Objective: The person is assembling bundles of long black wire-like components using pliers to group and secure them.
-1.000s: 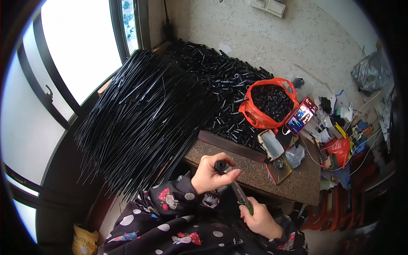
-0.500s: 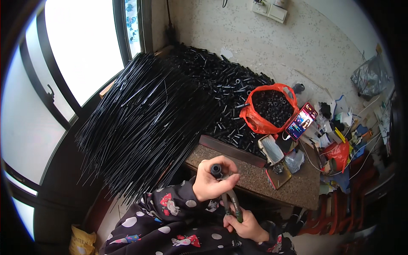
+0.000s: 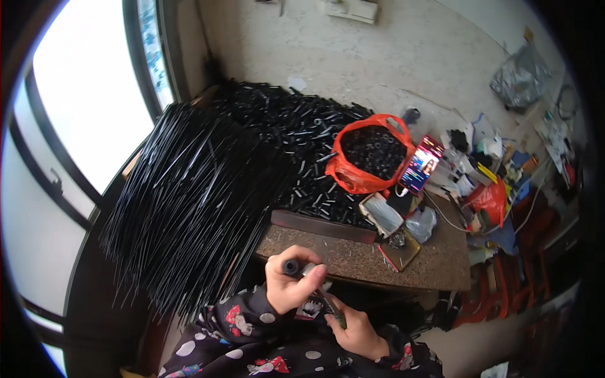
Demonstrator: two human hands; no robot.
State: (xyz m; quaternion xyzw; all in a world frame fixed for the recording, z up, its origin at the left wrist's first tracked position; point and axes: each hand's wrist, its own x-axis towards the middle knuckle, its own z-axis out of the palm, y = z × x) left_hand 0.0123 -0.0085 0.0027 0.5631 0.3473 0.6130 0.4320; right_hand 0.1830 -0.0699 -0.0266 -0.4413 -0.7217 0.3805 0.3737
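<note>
Closed around a short black hollow tube is my left hand, its round open end facing up between thumb and curled fingers. Just to the right and lower, my right hand grips the green handles of a pair of pliers. The pliers' jaws reach up beside my left thumb, close to the tube; whether they bite on it cannot be made out. Both hands are held in front of the near edge of a speckled stone-topped table.
A large bundle of long thin black rods lies on the left, by the window. Behind are heaped short black tubes, held by a dark board. A red plastic bag holds black rings. A lit phone and clutter stand at right.
The plier handles, spread apart before, are now closer together in my right hand. My left hand still holds the black tube. The whole view has shifted.
</note>
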